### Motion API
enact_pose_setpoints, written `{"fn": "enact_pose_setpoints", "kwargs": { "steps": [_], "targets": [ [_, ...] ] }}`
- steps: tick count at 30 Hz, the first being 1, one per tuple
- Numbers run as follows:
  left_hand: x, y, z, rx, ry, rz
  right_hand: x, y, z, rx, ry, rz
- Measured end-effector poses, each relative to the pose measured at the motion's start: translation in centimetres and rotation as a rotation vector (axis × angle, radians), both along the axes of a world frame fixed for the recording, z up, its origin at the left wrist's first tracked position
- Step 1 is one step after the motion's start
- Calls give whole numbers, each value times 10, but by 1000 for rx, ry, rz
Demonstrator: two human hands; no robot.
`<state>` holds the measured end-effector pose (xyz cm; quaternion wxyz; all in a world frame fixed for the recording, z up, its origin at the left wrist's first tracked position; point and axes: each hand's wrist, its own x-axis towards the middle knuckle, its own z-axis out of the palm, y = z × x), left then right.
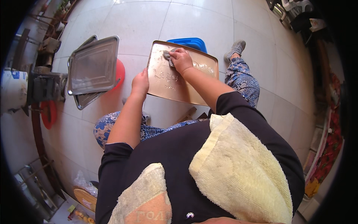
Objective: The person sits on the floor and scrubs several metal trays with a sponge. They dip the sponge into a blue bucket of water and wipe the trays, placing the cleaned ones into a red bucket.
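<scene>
A gold-coloured rectangular metal tray (156, 56) with raised markings is tilted in front of me, above my lap. My left hand (140, 83) grips its left edge, fingers partly hidden behind the rim. On the tray's upper left part, my right hand (181, 59) holds a bunched grey cloth (168, 55) against the surface. Wet-looking shiny patches show around the right forearm. Behind the far edge of the tray, a blue plastic tub (194, 42) is partly covered.
Dark metal trays (93, 65) are stacked on a red basin (121, 72) to the left. A pale yellow towel (238, 171) and another cloth (149, 198) lie over my shoulders. Shelving and a white bucket (14, 89) line the left side; the floor is tiled.
</scene>
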<state>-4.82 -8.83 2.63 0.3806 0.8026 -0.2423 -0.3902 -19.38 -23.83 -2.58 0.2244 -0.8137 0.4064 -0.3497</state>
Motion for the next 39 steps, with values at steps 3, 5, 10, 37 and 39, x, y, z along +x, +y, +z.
{"fn": "enact_pose_setpoints", "kwargs": {
  "steps": [3,5,10,37,39],
  "targets": [
    [3,0,-12,-58,39,20,19,37,13,240,-122,313],
    [8,3,-12,-99,47,28,21,81,41,292,-45,463],
    [4,0,-11,-129,-29,-5,26,-5,47,390,68,-1],
    [11,-1,16,-274,898,47,-11,111,41,158,25,603],
    [7,-4,16,-259,602,45,-29,105,47,131,380,687]
  ]
}}
